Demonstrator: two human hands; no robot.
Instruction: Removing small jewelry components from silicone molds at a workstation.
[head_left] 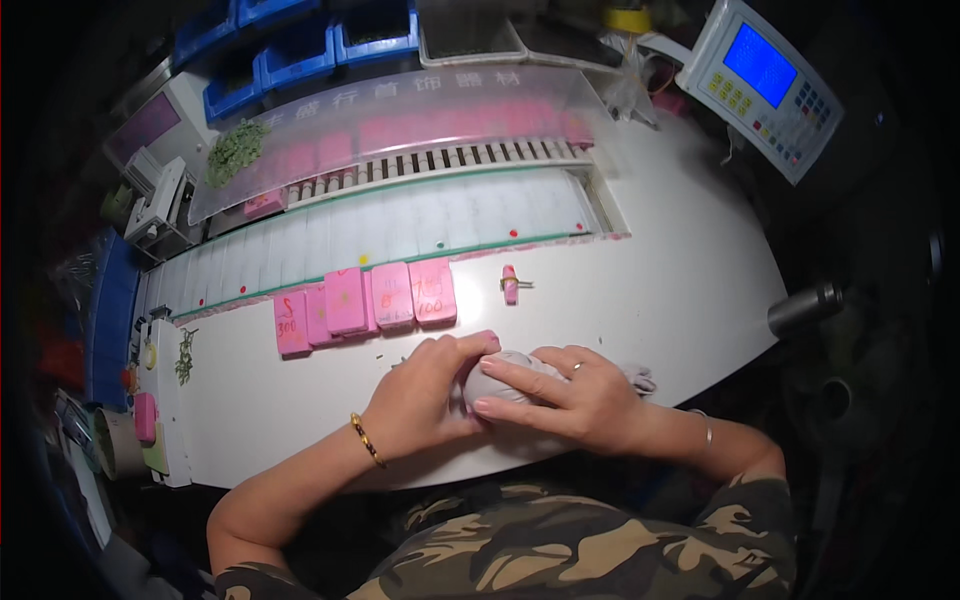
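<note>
Near the front of the white table, my two hands meet around a pink block and a light grey cloth. My left hand (428, 390) is closed around the pink block (490, 343), of which only edges show beside the thumb and below the fingers. My right hand (570, 395) presses the bunched grey cloth (515, 367) against the block, fingers laid over it. A loose end of the cloth (640, 378) sticks out past the right wrist. Most of the block is hidden by the hands and cloth.
Several pink blocks with red markings (433, 290) stand ahead, before a slanted white panel (400, 240). A small pink piece with a metal pin (511, 284) lies nearby. Green sprigs (185, 357) lie left. A keypad unit with blue screen (765, 85) and a grey cylinder (806, 309) are right.
</note>
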